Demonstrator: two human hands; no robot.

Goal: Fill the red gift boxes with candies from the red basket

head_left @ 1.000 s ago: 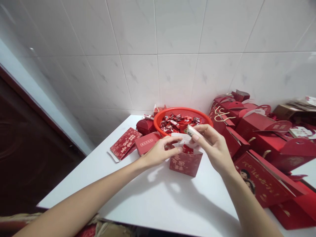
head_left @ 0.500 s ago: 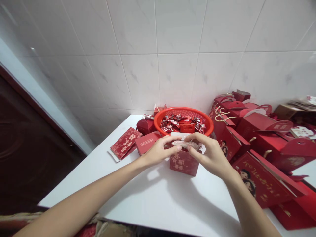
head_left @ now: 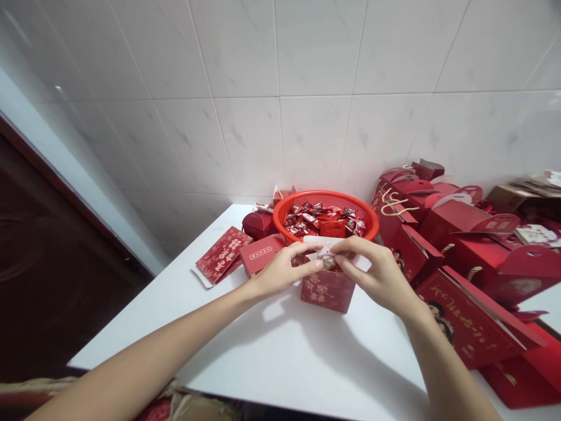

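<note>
A small red box (head_left: pixel 326 290) with pale lettering stands upright on the white table, its top open and white flaps raised. Shiny wrapped items (head_left: pixel 328 262) show inside its mouth. At the box's left edge is my left hand (head_left: pixel 288 268), thumb and fingers apart, with nothing seen between them. On the other side, my right hand (head_left: pixel 371 270) has its thumb and fingertips close together at the right flap; whether they pinch anything is too small to tell. Directly behind the box sits a red plastic basket (head_left: pixel 372 225) of small wrapped sweets.
Flat red cartons (head_left: pixel 223 254) and a red box (head_left: pixel 262 252) lie to the left. Many red gift boxes and bags (head_left: pixel 475 316) crowd the right side of the white table (head_left: pixel 263 362). A tiled wall (head_left: pixel 245 140) rises behind.
The long pale wrapped item that was between both hands above the box is no longer visible there. The fingers of my right hand have drawn closer together at the opening.
</note>
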